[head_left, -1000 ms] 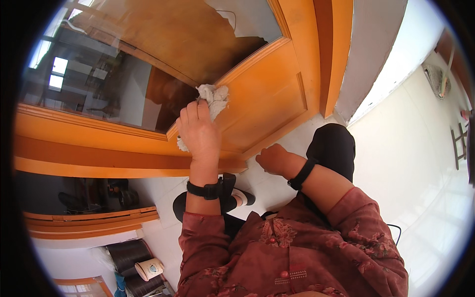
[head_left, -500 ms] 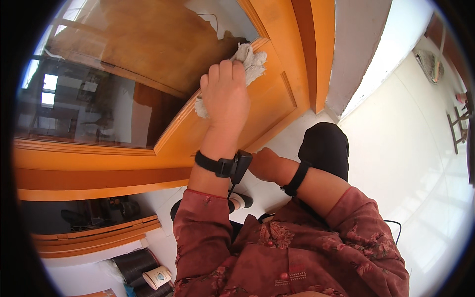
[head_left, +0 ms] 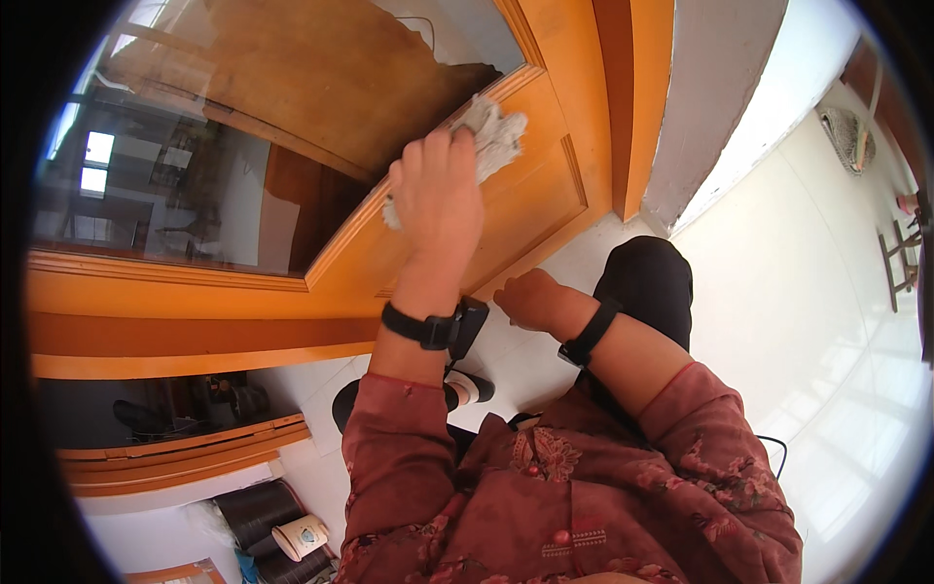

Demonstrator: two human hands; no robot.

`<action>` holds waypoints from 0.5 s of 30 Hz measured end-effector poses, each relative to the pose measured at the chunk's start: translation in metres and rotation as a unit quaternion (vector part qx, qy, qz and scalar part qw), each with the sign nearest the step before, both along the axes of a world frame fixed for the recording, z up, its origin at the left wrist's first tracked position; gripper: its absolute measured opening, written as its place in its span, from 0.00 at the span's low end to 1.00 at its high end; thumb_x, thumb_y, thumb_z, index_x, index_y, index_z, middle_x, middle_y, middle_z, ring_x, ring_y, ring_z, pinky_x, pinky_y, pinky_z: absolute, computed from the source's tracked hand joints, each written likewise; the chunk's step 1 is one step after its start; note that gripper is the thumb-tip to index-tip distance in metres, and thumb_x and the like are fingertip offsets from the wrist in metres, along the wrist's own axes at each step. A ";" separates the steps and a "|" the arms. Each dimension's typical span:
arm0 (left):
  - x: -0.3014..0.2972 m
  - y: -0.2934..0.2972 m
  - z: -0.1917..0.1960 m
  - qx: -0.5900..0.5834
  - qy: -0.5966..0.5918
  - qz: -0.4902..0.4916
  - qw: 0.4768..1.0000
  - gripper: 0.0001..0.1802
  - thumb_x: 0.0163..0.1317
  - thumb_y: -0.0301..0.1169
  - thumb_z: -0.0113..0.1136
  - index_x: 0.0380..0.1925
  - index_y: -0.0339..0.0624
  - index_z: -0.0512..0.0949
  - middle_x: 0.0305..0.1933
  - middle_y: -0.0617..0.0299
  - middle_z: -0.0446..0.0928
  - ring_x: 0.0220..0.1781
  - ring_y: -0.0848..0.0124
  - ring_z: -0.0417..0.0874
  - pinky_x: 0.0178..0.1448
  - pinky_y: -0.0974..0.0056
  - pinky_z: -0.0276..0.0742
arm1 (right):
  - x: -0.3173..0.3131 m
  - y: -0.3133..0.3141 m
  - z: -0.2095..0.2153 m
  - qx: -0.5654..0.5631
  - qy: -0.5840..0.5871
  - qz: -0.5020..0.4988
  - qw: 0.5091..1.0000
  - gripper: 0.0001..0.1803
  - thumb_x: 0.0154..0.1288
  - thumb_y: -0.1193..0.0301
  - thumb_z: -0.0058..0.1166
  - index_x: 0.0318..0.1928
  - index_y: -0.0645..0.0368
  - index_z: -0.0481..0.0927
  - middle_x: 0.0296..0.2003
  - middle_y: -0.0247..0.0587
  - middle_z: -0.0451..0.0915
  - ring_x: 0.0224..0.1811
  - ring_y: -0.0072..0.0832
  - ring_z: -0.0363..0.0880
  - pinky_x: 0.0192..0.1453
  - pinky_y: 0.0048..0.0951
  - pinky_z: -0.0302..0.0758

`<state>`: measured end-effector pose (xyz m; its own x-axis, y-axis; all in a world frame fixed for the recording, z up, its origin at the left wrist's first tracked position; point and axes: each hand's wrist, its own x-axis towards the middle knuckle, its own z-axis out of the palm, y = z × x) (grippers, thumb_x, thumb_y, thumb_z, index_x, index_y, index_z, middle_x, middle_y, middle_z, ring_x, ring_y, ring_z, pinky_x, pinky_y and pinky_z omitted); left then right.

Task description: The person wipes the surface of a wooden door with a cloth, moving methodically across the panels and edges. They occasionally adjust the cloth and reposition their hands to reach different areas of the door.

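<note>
The left hand point(head_left: 438, 190) is closed over a crumpled pale grey cloth point(head_left: 500, 139), its fingers bent and the cloth sticking out past both sides of the grip. The cloth lies on the orange wooden door point(head_left: 576, 107), along the slanting moulding where the door's glass pane point(head_left: 263, 117) meets its lower wooden panel point(head_left: 530, 185). The right hand point(head_left: 530, 300) is near the door's bottom edge, its fingers curled in; whether it holds anything or touches the door, I cannot tell.

On the near side of the door, a black strap point(head_left: 418, 326) with a small black box point(head_left: 471, 324) circles the left wrist, and a second black band point(head_left: 591, 334) circles the right. Farther back from the door come the short sleeves and front of a dark red floral shirt point(head_left: 584, 487). A black-trousered knee point(head_left: 647, 277) is just beside the door's bottom corner, and a light and dark shoe point(head_left: 471, 389) stands near its lower edge.

To the right of the door are a grey wall strip point(head_left: 715, 97) and a pale floor point(head_left: 778, 282), with a woven grey thing point(head_left: 846, 139) well apart from the door. Well below the door in view, a cream cup-like container point(head_left: 300, 537) leans on a dark brown object point(head_left: 258, 508).
</note>
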<state>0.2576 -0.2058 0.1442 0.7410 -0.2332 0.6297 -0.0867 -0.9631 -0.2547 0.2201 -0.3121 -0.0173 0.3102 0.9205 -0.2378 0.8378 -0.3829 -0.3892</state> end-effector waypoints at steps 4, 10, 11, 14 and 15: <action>-0.051 0.035 -0.001 -0.003 0.009 0.060 0.998 0.28 0.44 0.19 0.64 0.50 0.42 0.77 0.51 0.56 0.75 0.52 0.54 0.75 0.54 0.53 0.69 | 0.000 0.001 0.001 0.013 0.013 -0.006 1.000 0.18 0.58 0.61 0.66 0.44 0.59 0.80 0.39 0.46 0.83 0.46 0.43 0.83 0.45 0.42 0.78; -0.115 0.083 -0.003 -0.010 -0.002 0.139 0.990 0.32 0.41 0.19 0.64 0.53 0.40 0.75 0.54 0.55 0.74 0.54 0.53 0.74 0.56 0.52 0.68 | -0.002 0.009 -0.007 -0.007 0.019 0.011 1.000 0.18 0.58 0.61 0.66 0.44 0.59 0.80 0.39 0.47 0.83 0.46 0.44 0.83 0.46 0.43 0.78; -0.125 0.088 -0.004 -0.024 0.002 0.154 0.988 0.32 0.41 0.18 0.64 0.53 0.40 0.75 0.54 0.55 0.74 0.53 0.52 0.74 0.56 0.51 0.68 | -0.002 0.010 -0.007 -0.010 0.018 0.011 1.000 0.18 0.58 0.61 0.66 0.44 0.59 0.80 0.39 0.47 0.83 0.46 0.44 0.83 0.46 0.43 0.78; -0.152 0.108 -0.013 -0.028 -0.003 0.210 0.977 0.32 0.42 0.18 0.64 0.53 0.39 0.75 0.54 0.55 0.74 0.53 0.52 0.74 0.56 0.52 0.68 | -0.003 0.013 -0.009 -0.023 0.016 0.014 1.000 0.18 0.58 0.61 0.66 0.44 0.59 0.80 0.40 0.48 0.83 0.46 0.45 0.83 0.45 0.43 0.79; -0.161 0.113 -0.018 -0.036 -0.013 0.224 0.974 0.31 0.43 0.18 0.64 0.53 0.38 0.75 0.53 0.52 0.75 0.51 0.50 0.74 0.55 0.51 0.70 | -0.003 0.014 -0.009 -0.028 0.016 0.017 0.999 0.18 0.58 0.61 0.66 0.44 0.60 0.80 0.40 0.48 0.83 0.46 0.45 0.83 0.45 0.44 0.79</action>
<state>0.0964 -0.0924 0.1262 0.7423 0.1541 0.6521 0.3509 -0.9185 -0.1824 0.2166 -0.2983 -0.0266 0.2705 0.9153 -0.2983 0.8382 -0.3763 -0.3946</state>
